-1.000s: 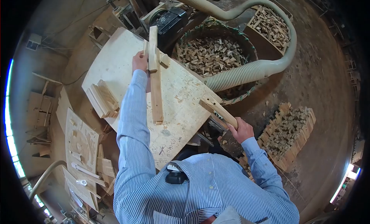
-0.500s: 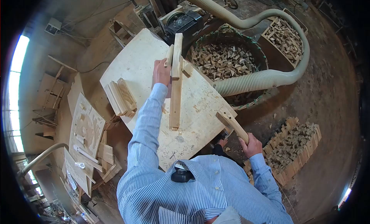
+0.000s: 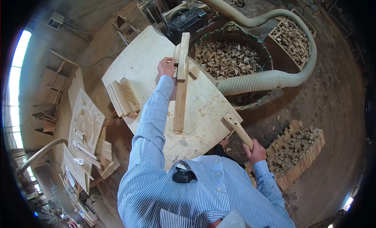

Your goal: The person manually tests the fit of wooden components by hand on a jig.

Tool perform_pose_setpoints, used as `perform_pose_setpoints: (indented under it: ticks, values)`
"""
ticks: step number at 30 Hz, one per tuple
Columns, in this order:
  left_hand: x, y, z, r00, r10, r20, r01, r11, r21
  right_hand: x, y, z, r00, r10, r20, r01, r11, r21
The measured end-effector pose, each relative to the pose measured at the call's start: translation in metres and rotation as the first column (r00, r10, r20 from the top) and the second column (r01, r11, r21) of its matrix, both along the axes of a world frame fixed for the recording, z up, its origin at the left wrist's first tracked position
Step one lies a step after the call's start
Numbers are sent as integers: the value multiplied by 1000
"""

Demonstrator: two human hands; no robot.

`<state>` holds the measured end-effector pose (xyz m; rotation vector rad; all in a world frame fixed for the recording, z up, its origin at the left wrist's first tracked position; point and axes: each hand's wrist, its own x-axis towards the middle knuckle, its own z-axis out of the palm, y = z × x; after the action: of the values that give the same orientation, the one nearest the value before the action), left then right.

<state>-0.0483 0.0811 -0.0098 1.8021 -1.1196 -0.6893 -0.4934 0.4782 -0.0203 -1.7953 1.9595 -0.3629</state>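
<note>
My left hand [image 3: 166,67] is at the far part of the pale board table [image 3: 137,51], its fingers curled beside an upright wooden fence [image 3: 183,57]. A small dark bit shows at its fingertips; what it grips I cannot make out. A narrow wooden strip [image 3: 176,54] lies along the fence just beyond the fingers. Below, a long wooden bar [image 3: 180,106] runs toward me. My right hand [image 3: 256,151] is closed around the near end of a wooden piece with dark holes [image 3: 239,130], whose far end is at the table's right corner.
Several stacked wooden pieces [image 3: 122,98] lie on the table's left. A basket of offcuts [image 3: 229,59] stands beyond, with a ribbed hose [image 3: 254,83] across it. A motor [image 3: 188,20] sits at the back. To the right are a crate of blocks [image 3: 293,39] and a heap of blocks [image 3: 293,153].
My left hand has drawn back slightly from the strip by the fence, its fingers now more curled. My right hand still holds the holed wooden piece, which has shifted slightly.
</note>
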Motion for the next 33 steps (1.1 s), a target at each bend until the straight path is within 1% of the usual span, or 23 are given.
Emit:
perform_pose_setpoints:
  ticks: [2,5,9,10,13,16,18,19,21,25,27,28,30,33]
  values:
    - [-2,-7,1,1000,2,-22,-2,1000,-11,-1,3,-3,1000,6,12,-6,1000,-5]
    - [0,-20,4,998,13,-69,-11,1000,28,2,-1,-1,1000,10,4,-10,1000,-24]
    - [-5,-22,11,993,52,-110,-47,998,48,3,-1,0,1000,-15,-4,15,1000,26]
    - [-7,-18,14,993,48,-109,-45,998,32,4,3,-7,1000,-9,1,9,1000,26]
    - [1,-26,8,994,51,-97,-49,998,26,9,-3,1,1000,-2,7,2,999,42]
    - [4,-31,13,994,65,-88,-64,998,13,17,-11,3,1000,-7,20,6,999,32]
    - [7,-34,20,996,77,-44,-75,996,45,21,-13,-4,1000,-4,24,4,1000,11]
    - [9,-37,22,996,80,-48,-78,996,46,24,-16,-4,1000,-1,23,1,1000,1]
    - [17,-49,21,996,68,53,-70,997,43,31,-24,-2,1000,8,17,-8,1000,-11]
    - [33,-71,22,996,79,37,-82,994,72,46,-44,8,1000,1,22,-1,1000,11]
    - [43,-86,18,991,81,105,-89,994,69,54,-57,12,1000,-4,20,3,999,34]
    - [48,-93,16,992,83,97,-90,993,71,59,-62,14,1000,0,15,-1,999,38]
    - [61,-112,5,980,103,171,-107,994,12,67,-74,17,1000,7,1,-7,999,40]
    - [74,-132,-2,971,129,199,-126,992,-29,80,-91,21,1000,9,-4,-9,999,38]
